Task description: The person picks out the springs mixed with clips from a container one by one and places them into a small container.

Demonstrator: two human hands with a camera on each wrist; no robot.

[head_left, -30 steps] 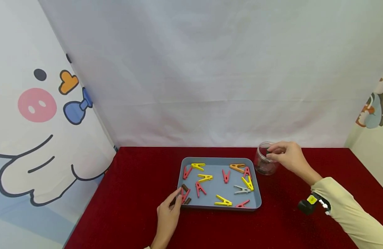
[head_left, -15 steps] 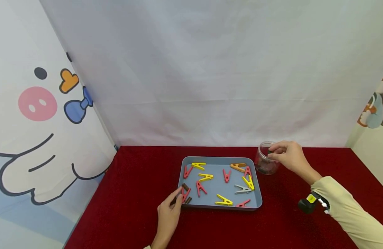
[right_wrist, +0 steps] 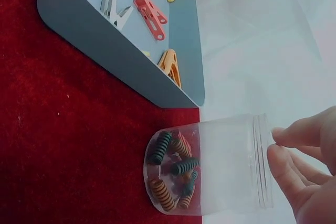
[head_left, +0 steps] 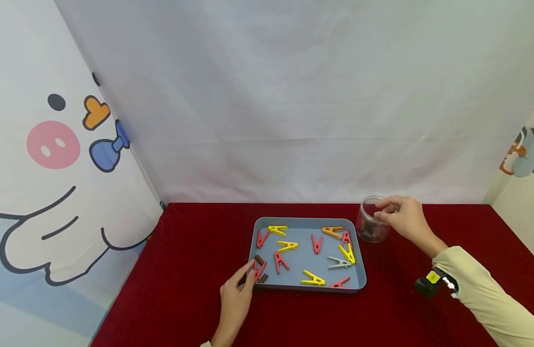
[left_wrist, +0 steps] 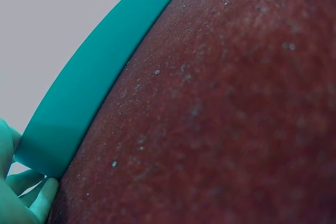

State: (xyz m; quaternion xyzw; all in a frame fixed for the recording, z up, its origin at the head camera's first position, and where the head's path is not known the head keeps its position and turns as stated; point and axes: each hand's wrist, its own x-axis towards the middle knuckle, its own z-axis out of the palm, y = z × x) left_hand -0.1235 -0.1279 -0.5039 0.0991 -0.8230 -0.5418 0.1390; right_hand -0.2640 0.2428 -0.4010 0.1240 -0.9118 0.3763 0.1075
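Note:
My left hand (head_left: 235, 299) grips the near left corner of a blue-grey tray (head_left: 310, 288); in the left wrist view its fingers (left_wrist: 42, 200) lie against the tray's outer wall. Just inside that corner lie two brown coil springs (head_left: 263, 278) and a red clip (head_left: 259, 271). My right hand (head_left: 403, 219) hovers at the mouth of a clear plastic jar (head_left: 365, 219), thumb and forefinger close together with nothing visible between them. At the jar's bottom, several dark green springs (right_wrist: 186, 166) and brown springs (right_wrist: 161, 194) show in the right wrist view.
Across the tray are spread red, yellow clips (head_left: 312, 278), a grey clip (head_left: 338, 263) and an orange clip (head_left: 332, 232). A dark red cloth (head_left: 197, 250) covers the table, with a white curtain (head_left: 293, 120) hanging behind it.
The dark green spring that my right fingertips held over the jar is gone from them, and a dark shape shows lower in the jar. My left hand stays at the tray corner.

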